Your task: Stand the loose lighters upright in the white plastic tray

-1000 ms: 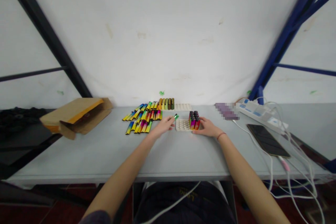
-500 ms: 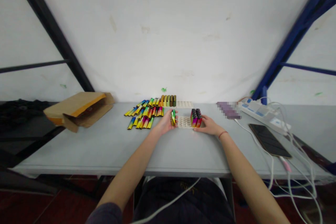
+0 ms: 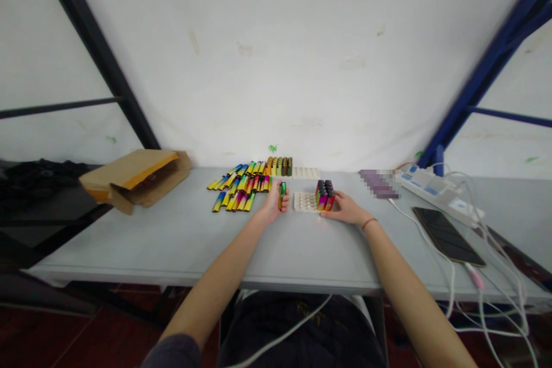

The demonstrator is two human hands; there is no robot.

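Note:
My left hand [image 3: 272, 202] is closed around a shiny green-and-gold tube [image 3: 282, 195], held upright just left of the near white tray [image 3: 305, 202]. My right hand [image 3: 345, 209] rests at this tray's right end, thumb along the front corner and fingers beside the tubes, steadying it. Several red-purple tubes with dark tops [image 3: 325, 195] stand packed upright in the tray's right part, while round hollows show in its left part. Left of my left hand, many shiny multicoloured tubes [image 3: 237, 185] lie flat in rows on the table.
Behind stands a block of upright gold-green tubes [image 3: 279, 165], beside another white tray [image 3: 306, 173]. An open cardboard box [image 3: 133, 175] lies at the left. A power strip [image 3: 440, 192], a black phone [image 3: 448, 234] and white cables occupy the right side of the table [image 3: 302, 259].
My left hand has drawn slightly away from the tray and turned, its fingers wrapping further around the tube. My right hand stays at the tray's right end. The view has shifted slightly.

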